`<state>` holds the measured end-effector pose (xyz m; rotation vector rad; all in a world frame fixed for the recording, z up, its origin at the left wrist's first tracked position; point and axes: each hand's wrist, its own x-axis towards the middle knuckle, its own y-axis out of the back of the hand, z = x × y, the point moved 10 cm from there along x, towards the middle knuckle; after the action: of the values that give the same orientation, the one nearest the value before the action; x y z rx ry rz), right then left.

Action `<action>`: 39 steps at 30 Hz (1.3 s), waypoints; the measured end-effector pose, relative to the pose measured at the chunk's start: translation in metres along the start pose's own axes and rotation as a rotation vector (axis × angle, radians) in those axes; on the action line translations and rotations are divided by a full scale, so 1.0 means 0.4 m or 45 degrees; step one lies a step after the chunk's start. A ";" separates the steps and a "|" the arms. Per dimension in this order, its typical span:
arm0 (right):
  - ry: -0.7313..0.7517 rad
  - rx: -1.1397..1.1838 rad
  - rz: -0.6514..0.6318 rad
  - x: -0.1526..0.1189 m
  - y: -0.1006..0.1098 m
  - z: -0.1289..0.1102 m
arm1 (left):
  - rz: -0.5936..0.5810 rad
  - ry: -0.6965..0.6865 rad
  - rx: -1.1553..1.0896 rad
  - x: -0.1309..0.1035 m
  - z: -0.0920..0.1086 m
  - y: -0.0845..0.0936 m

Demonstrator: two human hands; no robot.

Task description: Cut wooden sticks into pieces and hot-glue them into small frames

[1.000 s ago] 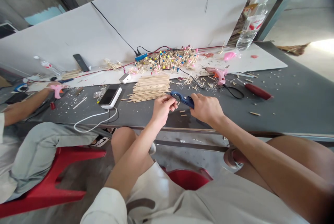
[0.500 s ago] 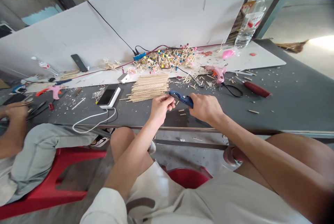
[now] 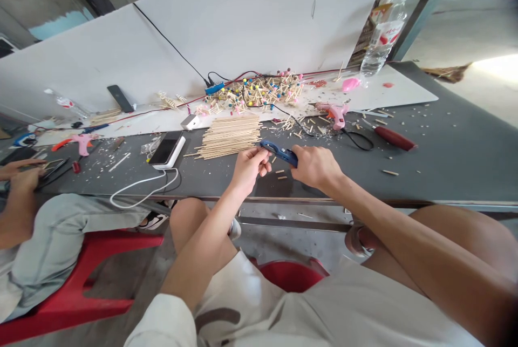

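Observation:
My right hand (image 3: pixel 318 166) is closed around the handles of a blue hand cutter (image 3: pixel 283 153), whose head points left. At that head, my left hand (image 3: pixel 249 169) is pinched, thumb against fingers. What it pinches is too small and too hidden to make out. Just behind my left hand lies a flat stack of thin wooden sticks (image 3: pixel 230 136), side by side on the dark grey table (image 3: pixel 457 158). Short cut stick pieces (image 3: pixel 281 174) are scattered under and beyond the cutter.
Behind the sticks is a heap of short sticks with coloured ball tips (image 3: pixel 259 90). A pink glue gun (image 3: pixel 335 114) and a red-handled tool (image 3: pixel 394 137) lie to the right. A phone (image 3: pixel 167 150) with a white cable is at left, near a co-worker's hands (image 3: pixel 24 171).
My two hands and the blue cutter keep nearly the same pose. The whole view has shifted slightly, and the co-worker's hands at far left have moved a little.

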<state>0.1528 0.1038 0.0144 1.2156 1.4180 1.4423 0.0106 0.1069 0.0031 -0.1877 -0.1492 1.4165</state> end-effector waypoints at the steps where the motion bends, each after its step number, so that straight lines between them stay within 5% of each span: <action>1: -0.003 0.001 -0.008 0.001 -0.002 0.001 | -0.002 0.002 -0.003 0.000 0.000 0.000; 21: -0.001 0.027 -0.032 0.015 -0.010 0.008 | 0.001 0.043 -0.060 0.001 -0.002 -0.005; 39: 0.055 0.023 0.122 -0.020 0.026 0.009 | -0.138 0.014 -0.065 -0.015 -0.002 -0.042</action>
<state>0.1592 0.0959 0.0235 1.2862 1.4212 1.5323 0.0260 0.0987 0.0059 -0.2265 -0.1841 1.3044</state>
